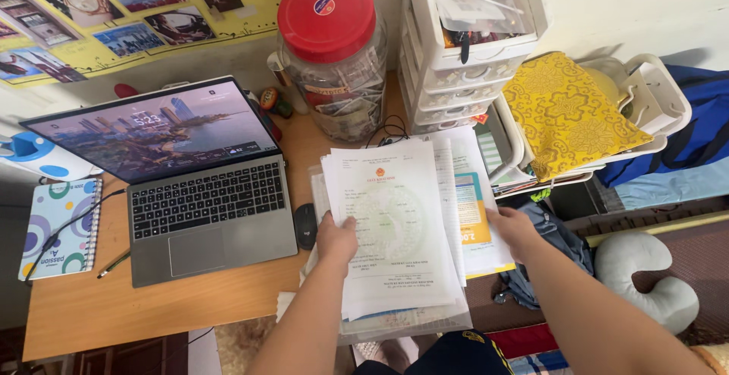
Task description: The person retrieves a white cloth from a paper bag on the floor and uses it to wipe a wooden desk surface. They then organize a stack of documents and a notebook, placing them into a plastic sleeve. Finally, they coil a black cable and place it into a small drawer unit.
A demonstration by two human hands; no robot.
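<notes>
Wooden desk, laptop, papers

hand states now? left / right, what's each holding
Left hand: closed on the left edge of the paper stack, thumb on top.
Right hand: gripping the stack's right edge, fingers under the sheets.

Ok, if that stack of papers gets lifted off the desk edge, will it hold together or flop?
Probably floppy: the stack of papers is thin loose sheets, already fanned unevenly. It overhangs the desk, so it may sag. The left hand and right hand grip opposite edges, so inner sheets could slide.
</notes>
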